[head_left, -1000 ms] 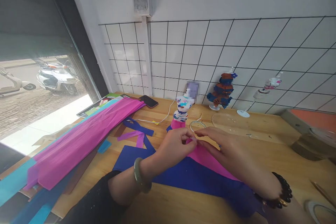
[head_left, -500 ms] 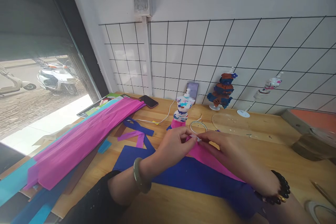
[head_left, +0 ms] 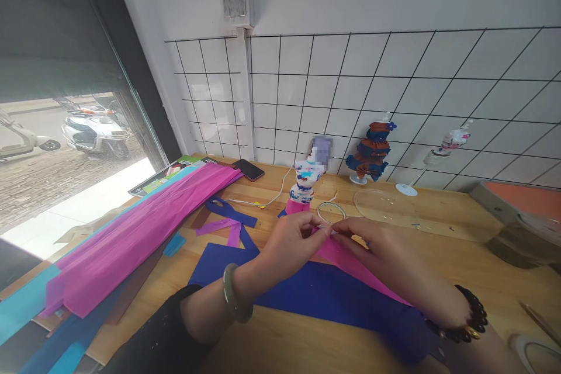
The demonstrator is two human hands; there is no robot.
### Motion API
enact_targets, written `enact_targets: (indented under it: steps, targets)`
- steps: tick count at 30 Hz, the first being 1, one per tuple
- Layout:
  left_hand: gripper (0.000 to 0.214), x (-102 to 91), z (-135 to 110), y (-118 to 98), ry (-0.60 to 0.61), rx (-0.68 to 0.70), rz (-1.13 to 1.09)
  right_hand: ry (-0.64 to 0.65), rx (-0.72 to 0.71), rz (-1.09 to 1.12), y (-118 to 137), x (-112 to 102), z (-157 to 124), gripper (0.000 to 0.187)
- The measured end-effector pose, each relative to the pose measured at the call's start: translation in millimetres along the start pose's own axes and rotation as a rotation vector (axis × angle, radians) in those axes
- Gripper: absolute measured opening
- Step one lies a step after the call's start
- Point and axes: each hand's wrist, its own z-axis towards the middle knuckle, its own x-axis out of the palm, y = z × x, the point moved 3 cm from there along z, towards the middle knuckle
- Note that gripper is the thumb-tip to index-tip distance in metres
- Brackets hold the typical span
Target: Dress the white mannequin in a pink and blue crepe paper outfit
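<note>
Pink paper (head_left: 342, 259): thin, smooth sheet, its edge pinched by the fingers of the left hand (head_left: 291, 242); right hand (head_left: 377, 245) at the same edge, grip unclear. Beneath the fingers: flat dark-blue paper (head_left: 307, 293), wood-grain bench (head_left: 272, 350). Just beyond: narrow ring (head_left: 321, 218); white, colour-daubed figurine (head_left: 305, 178). Farther left: long, creased pink sheets (head_left: 144, 231). Behind: glossy white tiled wall (head_left: 293, 90).

Figurine (head_left: 304, 173) behind hands (head_left: 287, 245), phone (head_left: 248, 169) (further left)
</note>
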Motion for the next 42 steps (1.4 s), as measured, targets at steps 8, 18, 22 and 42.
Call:
enact_targets:
  steps: [8,18,22,42]
  targets:
    - [0.027,-4.4,0.7,-3.9,-0.036,0.029,-0.008,-0.046,0.007,-0.007,-12.7,3.7,-0.7,0.027]
    - [0.035,-11.2,3.7,-0.7,-0.132,0.037,-0.015,-0.031,0.051,-0.024,-13.4,-0.5,-1.2,0.024]
    - [0.034,-13.0,4.6,-0.2,-0.157,0.036,-0.010,-0.039,0.063,-0.042,-15.7,-0.9,-1.3,0.024]
    - [0.025,-9.1,8.0,7.5,-0.135,-0.030,-0.207,-0.117,0.101,-0.007,-21.9,-9.1,-3.0,0.030]
